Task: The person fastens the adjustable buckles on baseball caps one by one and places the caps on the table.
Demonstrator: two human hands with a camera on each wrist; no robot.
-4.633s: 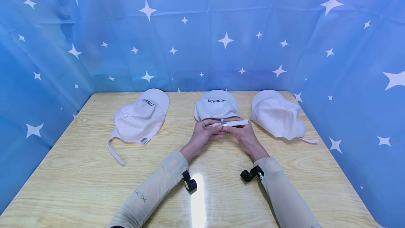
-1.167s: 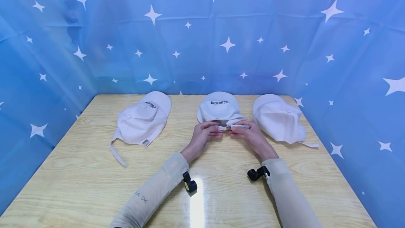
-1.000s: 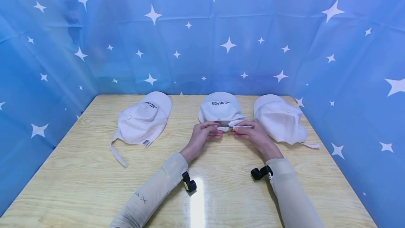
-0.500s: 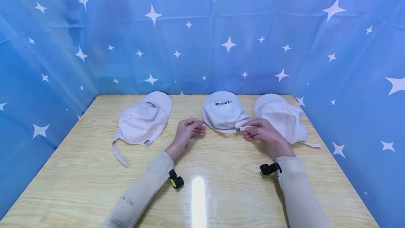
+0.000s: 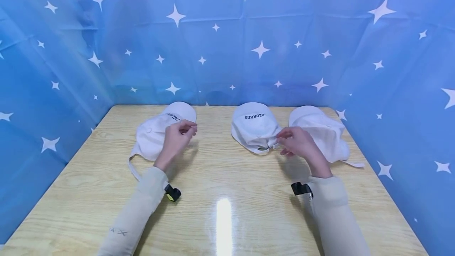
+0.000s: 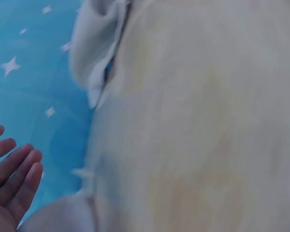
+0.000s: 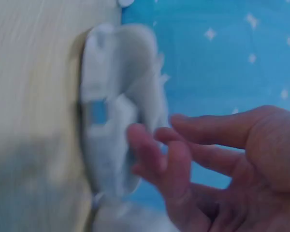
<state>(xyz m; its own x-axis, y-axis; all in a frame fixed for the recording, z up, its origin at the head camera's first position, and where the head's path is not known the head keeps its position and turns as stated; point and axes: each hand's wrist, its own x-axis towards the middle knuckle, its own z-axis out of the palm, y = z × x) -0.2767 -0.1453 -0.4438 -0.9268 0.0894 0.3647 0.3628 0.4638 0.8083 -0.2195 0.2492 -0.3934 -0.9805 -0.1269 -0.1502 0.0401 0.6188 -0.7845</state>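
Note:
Three white baseball caps lie in a row at the back of the table. The middle cap (image 5: pixel 254 128) reads "COLORADO", its strap at the near side. Just off its right near edge hovers my right hand (image 5: pixel 298 144), fingers loosely bent, nothing in them; in the right wrist view a metal buckle (image 7: pixel 98 112) shows on the cap's band. My left hand (image 5: pixel 176 140) is raised over the right part of the left cap (image 5: pixel 151 136), hiding some of it. In the left wrist view its fingers (image 6: pixel 20 180) are relaxed and hold nothing.
The right cap (image 5: pixel 320 132) lies partly behind my right hand, its loose strap (image 5: pixel 352 164) trailing to the right. A blue curtain with white stars (image 5: pixel 213 70) closes off the back and sides of the wooden table (image 5: pixel 220 177).
Both hands earlier worked the middle cap's strap together. My left hand let go and moved left to the left cap; my right hand then released the strap. The middle cap shifted slightly right.

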